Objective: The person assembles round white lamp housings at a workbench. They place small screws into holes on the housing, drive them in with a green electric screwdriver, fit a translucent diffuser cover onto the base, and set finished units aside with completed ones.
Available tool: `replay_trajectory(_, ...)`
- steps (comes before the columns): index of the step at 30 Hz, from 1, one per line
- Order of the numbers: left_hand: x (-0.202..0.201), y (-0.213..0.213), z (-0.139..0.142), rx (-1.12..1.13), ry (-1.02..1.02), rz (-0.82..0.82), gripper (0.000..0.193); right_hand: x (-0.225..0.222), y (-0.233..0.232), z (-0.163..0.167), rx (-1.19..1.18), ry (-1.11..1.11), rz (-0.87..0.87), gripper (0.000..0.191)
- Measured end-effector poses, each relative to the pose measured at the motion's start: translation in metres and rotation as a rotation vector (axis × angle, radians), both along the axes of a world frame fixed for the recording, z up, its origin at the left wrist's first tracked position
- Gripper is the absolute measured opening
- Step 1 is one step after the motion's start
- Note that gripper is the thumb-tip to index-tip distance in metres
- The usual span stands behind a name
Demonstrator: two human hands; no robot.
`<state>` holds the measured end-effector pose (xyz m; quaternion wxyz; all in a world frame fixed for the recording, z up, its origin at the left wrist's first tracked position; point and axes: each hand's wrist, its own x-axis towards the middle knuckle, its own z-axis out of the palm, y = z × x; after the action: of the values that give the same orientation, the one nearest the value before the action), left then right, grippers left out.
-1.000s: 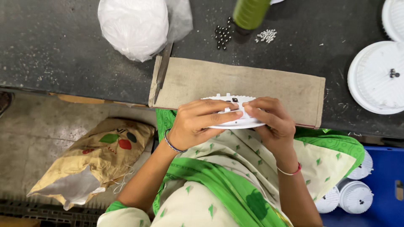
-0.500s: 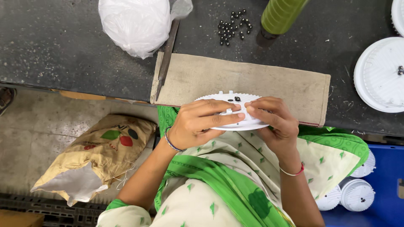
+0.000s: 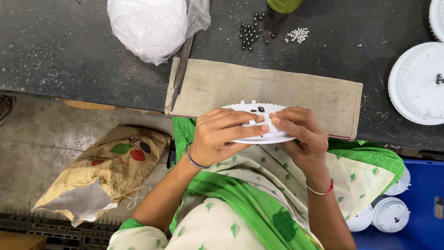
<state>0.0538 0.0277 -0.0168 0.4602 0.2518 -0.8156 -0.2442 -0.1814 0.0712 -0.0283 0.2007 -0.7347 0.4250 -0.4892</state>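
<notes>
Dark, scuffed workbench top (image 3: 69, 51) spans the upper view, a tan cloth mat (image 3: 296, 90) laid at its near edge. Grey concrete floor (image 3: 41, 139) lies lower left, bearing a printed sack (image 3: 106, 171). Blue crate (image 3: 423, 217) lower right; lighting even.

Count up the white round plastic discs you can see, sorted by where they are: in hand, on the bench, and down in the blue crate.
In both hands, left hand and right hand: 1 toothed disc
On the bench, right side: 2, a large disc and an edge of another
In the blue crate: 3 smaller discs
Total: 6
</notes>
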Motion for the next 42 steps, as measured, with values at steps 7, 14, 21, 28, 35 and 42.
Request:
replay_trajectory(7,-0.001,0.002,0.002,0.018,-0.001,0.025,0.034,0.0,-0.002,-0.001,-0.003,0.0,-0.011,0.047)
replay_trajectory(14,0.001,0.003,0.003,0.021,0.001,0.024,0.035,0.002,-0.001,-0.001,0.013,-0.009,0.001,0.047)
replay_trajectory(21,0.006,0.001,0.003,0.034,0.011,-0.021,0.039,0.004,-0.001,0.001,0.012,0.013,-0.005,0.048)
replay_trajectory(28,0.007,0.002,0.004,0.025,0.021,-0.038,0.04,0.004,0.001,0.002,0.028,0.019,-0.007,0.048)
replay_trajectory(35,0.006,0.002,0.005,0.036,0.021,-0.037,0.041,0.004,0.0,0.002,-0.004,0.033,-0.03,0.05)
replay_trajectory(42,0.01,-0.001,0.006,0.066,0.017,-0.087,0.042,0.006,0.0,0.004,0.0,0.028,-0.031,0.048)
